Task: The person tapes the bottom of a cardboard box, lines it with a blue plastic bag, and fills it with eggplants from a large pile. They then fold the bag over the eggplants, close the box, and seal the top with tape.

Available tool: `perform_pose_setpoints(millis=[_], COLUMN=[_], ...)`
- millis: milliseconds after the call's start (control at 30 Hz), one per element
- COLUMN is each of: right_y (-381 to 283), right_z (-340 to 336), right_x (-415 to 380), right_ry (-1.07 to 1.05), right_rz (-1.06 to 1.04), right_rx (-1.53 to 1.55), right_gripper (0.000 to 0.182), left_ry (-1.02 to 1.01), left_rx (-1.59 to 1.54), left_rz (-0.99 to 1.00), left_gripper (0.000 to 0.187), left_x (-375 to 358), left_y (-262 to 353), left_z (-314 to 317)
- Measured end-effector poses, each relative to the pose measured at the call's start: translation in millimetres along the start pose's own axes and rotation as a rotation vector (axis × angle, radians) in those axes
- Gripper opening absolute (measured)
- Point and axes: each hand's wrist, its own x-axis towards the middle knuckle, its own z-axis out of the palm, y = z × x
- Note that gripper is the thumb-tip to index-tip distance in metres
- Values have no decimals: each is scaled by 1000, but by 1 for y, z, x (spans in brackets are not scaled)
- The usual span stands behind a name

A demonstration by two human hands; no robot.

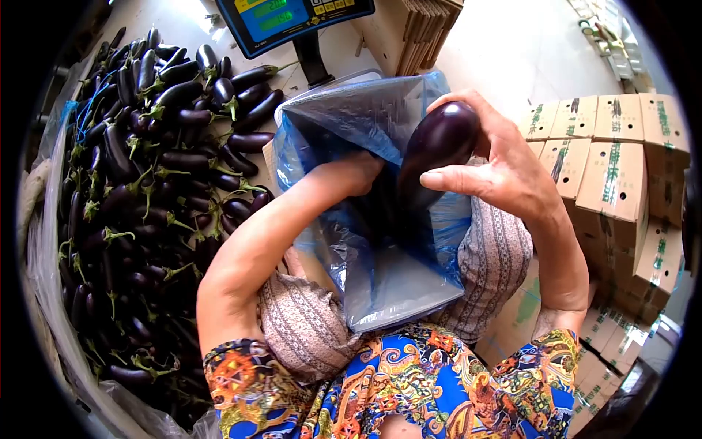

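An eggplant (444,139), dark purple and glossy, is gripped in my right hand (504,161), thumb on its near side and fingers around its far end. It is held tilted over the right side of a box lined with a blue plastic bag (395,300). My left hand (358,173) reaches down into the bag's opening, blurred, with its fingers hidden in the dark inside. Dark eggplants seem to lie in the bag below both hands, though shadow hides most of them. The lined box stands between my knees.
A large heap of eggplants (131,212) fills the left side, edged by clear plastic sheeting (55,293). A digital scale display (281,18) stands at the back, beside flattened cardboard (417,33). Closed cardboard boxes (610,183) are stacked on the right.
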Motion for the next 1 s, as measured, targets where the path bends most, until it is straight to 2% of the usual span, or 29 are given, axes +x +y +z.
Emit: perform_pose_setpoints(millis=[33,100,133,200,267,300,333,433,467,533,567,600,667,700,767,800,867,900,933,967,1000], right_y=[6,8,8,13,6,-3,-8,-23,-22,-23,-20,-13,18,56,111,121,131,134,120,98,105], right_z=[0,1,0,5,15,18,21,24,22,4,-3,-8,-7,4,27,30,23,22,18,5,-13], right_x=[1,1,1,2,4,5,6,13,17,20,22,24,29,35,48,53,70,76,78,82,93], right_ry=[-30,-60,-75,-118,-111,-101,-92,-74,-17,165,186,182,166,254,315,290,245,218,336,406,485], right_rz=[6,47,67,64,31,34,3,-120,-224,-335,-251,-156,34,-65,-142,-118,-42,-8,3,105,9], right_rx=[78,136,162,194,247,256,331,595,641,376,284,134,-162,-404,-610,-573,-371,-269,-72,176,303], right_gripper=[68,67,66,66,67,63,62,57,61,70,83,85,89,86,70,57,36,26,8,10,11], left_ry=[58,-68,-255,-169,-182,-63,50,375,418,589,762,936,1088,1099,1001,912,707,631,557,492,425], left_rx=[-26,-216,-383,-973,-1279,-1130,-1178,-883,-865,-1042,-1171,-1300,-1409,-1336,-1384,-1396,-1429,-1345,-1263,-1240,-1218], left_rz=[4,-69,-142,174,219,217,128,-86,-17,92,166,241,331,264,157,104,-96,-180,-265,-305,-345], left_gripper=[40,50,60,79,95,104,96,83,81,76,74,71,71,76,81,82,80,79,78,78,78], left_x=[-14,-55,-78,-95,-117,-121,-125,-135,-136,-152,-155,-160,-181,-193,-207,-213,-216,-216,-216,-213,-208], left_y=[5,43,69,54,77,77,90,110,96,98,99,101,96,88,87,86,93,90,89,92,98], left_z=[-20,-102,-145,-127,-125,-113,-112,-127,-128,-147,-148,-148,-151,-150,-146,-141,-130,-123,-117,-116,-114])
